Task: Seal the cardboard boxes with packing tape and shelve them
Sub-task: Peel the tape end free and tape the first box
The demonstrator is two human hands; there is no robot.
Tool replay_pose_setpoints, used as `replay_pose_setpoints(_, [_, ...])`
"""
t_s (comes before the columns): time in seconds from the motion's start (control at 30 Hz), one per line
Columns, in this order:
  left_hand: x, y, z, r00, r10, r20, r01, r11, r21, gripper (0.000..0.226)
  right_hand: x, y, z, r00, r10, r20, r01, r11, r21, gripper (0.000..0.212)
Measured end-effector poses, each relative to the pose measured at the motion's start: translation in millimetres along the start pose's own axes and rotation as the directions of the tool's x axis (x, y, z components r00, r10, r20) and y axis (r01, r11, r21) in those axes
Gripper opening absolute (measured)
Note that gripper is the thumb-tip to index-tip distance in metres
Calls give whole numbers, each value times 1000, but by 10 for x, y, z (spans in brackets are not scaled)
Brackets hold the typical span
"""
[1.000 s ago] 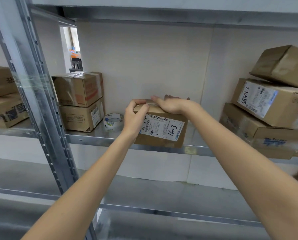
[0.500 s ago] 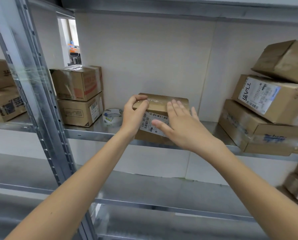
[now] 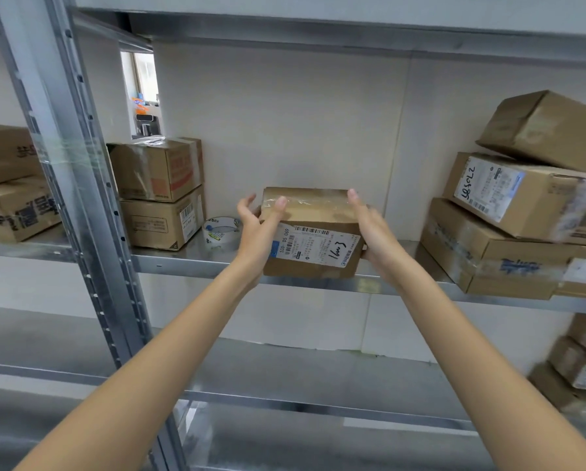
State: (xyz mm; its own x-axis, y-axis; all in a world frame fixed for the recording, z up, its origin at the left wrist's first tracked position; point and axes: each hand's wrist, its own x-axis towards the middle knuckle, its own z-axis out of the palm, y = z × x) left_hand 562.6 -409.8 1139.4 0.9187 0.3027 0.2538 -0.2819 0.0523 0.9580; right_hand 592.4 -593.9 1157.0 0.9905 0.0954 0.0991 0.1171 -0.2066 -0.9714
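Small taped box [image 3: 313,232] w/ label sits on metal shelf [image 3: 189,261], front edge near the lip. Left hand [image 3: 257,226] & right hand [image 3: 373,229] hold its two ends, thumbs on top. Tape roll [image 3: 221,232] just left of left hand, beside 2 stacked boxes [image 3: 159,192]

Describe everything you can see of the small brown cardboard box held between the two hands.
The small brown cardboard box sits on the front edge of the grey metal shelf, its front face overhanging a little. Glossy clear tape runs across its closed top. A white shipping label with barcodes and black handwriting covers the front. The left hand grips its left end, thumb on top; the right hand holds the right end.
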Motion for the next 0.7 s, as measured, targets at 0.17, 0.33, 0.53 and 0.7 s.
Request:
replay_pose_setpoints(0.17, [-86, 9, -135, 998, -59, 14, 60, 995, -82, 32, -214, 204, -123, 992, -125, 22, 124, 991, 51, 77])
replay_pose_setpoints(0.33, [-391, 10, -284, 999, -33, 21, 36, 981, -190, 28, -510, 341, -263, 973, -226, 37, 220, 966, 133, 58])
replay_pose_setpoints(0.53, [-760, -68, -502, 996, -37, 80, 48, 989, -140, 31, -876, 469, -272, 977, -209, 48, 199, 967, 157, 51])
replay_pose_setpoints(0.7, [-1041, -372, -743, 987, -96, 132, 105, 993, -63, 34, -1145, 792, -279, 953, -132, 272, 117, 991, 68, 73])
